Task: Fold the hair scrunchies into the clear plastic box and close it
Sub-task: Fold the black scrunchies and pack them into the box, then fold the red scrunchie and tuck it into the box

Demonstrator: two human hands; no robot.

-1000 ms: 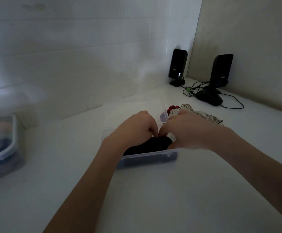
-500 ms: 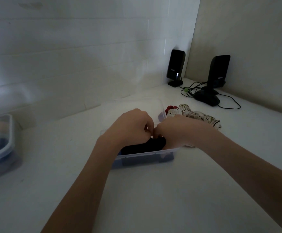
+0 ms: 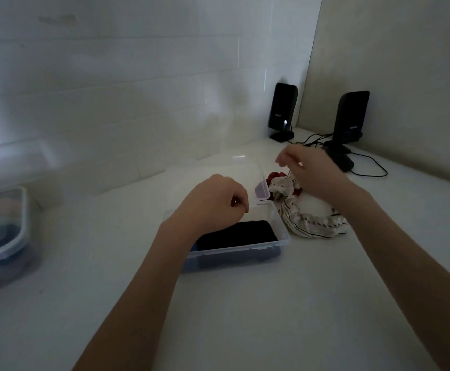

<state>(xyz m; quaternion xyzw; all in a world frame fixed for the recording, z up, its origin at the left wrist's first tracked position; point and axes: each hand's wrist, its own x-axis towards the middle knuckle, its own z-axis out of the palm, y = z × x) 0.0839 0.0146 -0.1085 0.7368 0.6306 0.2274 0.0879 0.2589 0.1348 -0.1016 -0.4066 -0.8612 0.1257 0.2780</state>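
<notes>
Left hand (image 3: 215, 204) fingers curled, holding nothing, above the box (image 3: 234, 247); right hand (image 3: 309, 170) fingers loose over the striped scrunchie (image 3: 309, 226).

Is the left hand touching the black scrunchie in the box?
Cannot tell. In the head view the left hand overlaps the black scrunchie, hiding any gap.

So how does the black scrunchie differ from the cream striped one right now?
The black scrunchie lies folded flat inside the clear plastic box; the cream striped scrunchie sprawls loose on the counter to the right of the box. The black one is plain and compact; the cream one is ruffled, with thin dark stripes, and spreads wider. No hand grips either: the left hand hovers over the box, and the right hand is above the cream one.
</notes>
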